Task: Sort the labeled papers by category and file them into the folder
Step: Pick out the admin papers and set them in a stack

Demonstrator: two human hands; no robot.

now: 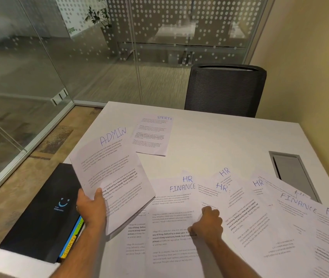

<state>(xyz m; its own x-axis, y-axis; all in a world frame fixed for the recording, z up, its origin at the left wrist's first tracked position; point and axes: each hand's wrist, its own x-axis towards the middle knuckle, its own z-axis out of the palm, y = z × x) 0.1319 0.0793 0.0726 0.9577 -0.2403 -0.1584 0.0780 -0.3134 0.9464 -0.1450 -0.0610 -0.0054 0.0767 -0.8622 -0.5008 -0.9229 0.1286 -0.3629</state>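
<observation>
Papers, L to R: black folder (45,213) lies left of the left hand (91,205) at the bench's (219,137) near-left edge, coloured tabs poking out its near side, one reading SPORTS. Left hand pinches the ADMIN stack (111,169) by its lower-left corner, thumb on top, sheets lifted & tilted off the bench. SPORTS sheet (152,135) lies flat beyond both hands, apart from the rest, w/ bare bench around it up to the far edge. Right hand (207,223) is curled, fingers pressed on the FINANCE sheet (171,217). Right of that hand, overlapping HR sheets (237,197) & more FINANCE ones fan out past the frame's right edge. Grey cable hatch (292,173) sits beyond them.
</observation>
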